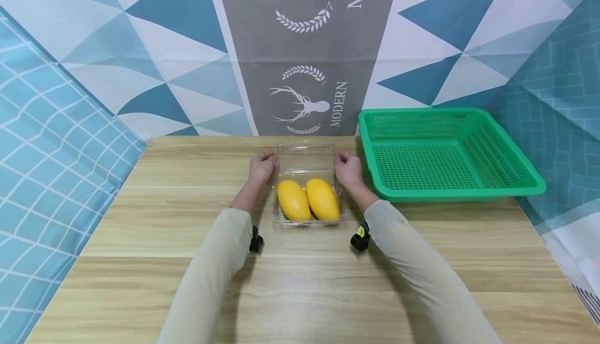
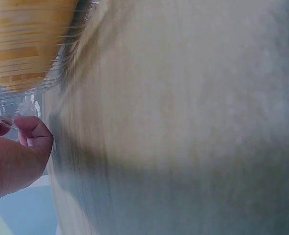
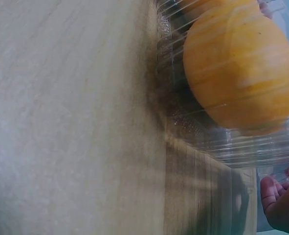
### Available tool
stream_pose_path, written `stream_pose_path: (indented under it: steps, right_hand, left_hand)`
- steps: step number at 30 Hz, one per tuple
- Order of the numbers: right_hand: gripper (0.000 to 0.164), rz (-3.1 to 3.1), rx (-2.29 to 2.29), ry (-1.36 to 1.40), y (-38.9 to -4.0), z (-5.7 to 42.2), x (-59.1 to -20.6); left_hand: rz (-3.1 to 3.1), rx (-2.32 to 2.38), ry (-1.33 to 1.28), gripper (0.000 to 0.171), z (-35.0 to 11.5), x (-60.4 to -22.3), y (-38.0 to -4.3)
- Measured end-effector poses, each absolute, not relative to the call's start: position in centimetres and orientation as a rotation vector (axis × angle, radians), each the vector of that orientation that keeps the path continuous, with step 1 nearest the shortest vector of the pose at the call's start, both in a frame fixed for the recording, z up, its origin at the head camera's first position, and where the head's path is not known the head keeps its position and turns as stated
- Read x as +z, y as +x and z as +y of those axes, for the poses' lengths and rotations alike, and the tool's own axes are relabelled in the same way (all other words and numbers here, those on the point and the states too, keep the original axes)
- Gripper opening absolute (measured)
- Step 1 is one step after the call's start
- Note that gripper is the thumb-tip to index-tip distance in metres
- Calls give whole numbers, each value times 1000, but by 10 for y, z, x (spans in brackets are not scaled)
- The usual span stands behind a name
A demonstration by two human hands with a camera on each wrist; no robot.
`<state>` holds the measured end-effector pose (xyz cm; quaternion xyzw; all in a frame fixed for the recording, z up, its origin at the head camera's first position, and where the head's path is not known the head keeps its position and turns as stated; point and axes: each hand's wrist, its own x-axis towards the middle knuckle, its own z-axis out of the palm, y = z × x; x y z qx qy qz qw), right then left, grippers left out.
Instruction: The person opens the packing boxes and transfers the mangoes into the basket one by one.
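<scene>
A clear plastic clamshell box point(image 1: 276, 218) sits on the table with its lid point(image 1: 307, 157) raised at the far side. Two yellow mangoes lie side by side in its base, a left mango point(image 1: 293, 200) and a right mango point(image 1: 322, 199). My left hand point(image 1: 262, 167) pinches the lid's left edge between thumb and finger, as the left wrist view shows. On the opposite edge, my right hand point(image 1: 348, 168) grips the lid with curled fingers. Through the ribbed clear wall, the right wrist view shows one mango point(image 3: 242, 68) close up.
To the right stands a green plastic basket point(image 1: 450, 193) with nothing in it, near the right forearm. The wooden table point(image 1: 300, 292) meets a patterned cloth backdrop point(image 1: 304, 47) behind the box. A black wrist device point(image 1: 360, 237) hangs under each sleeve.
</scene>
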<state>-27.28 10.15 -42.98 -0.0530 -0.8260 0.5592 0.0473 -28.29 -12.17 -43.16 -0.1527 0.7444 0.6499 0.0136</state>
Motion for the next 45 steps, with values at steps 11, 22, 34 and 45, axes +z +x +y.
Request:
stream_pose_path:
  steps: [11,22,34,45]
  right_hand:
    - [37,-2525,1759,-244,-274,102,-430]
    - [38,-2469,1820,-293,-270,103,-427]
    - [36,-2525,1772,-206,-253,114,-415]
    - [36,-2639,1628,-41,-234,117,-408]
  left_hand:
    - [2252,2018,-475,38,-123,-431,-282]
    - [2047,2044,-488,39,-131,-427,-275]
    - [2053,1993,-477,41,-143,-414,-258]
    - [2112,1891,-404,44,-146,-402,-236]
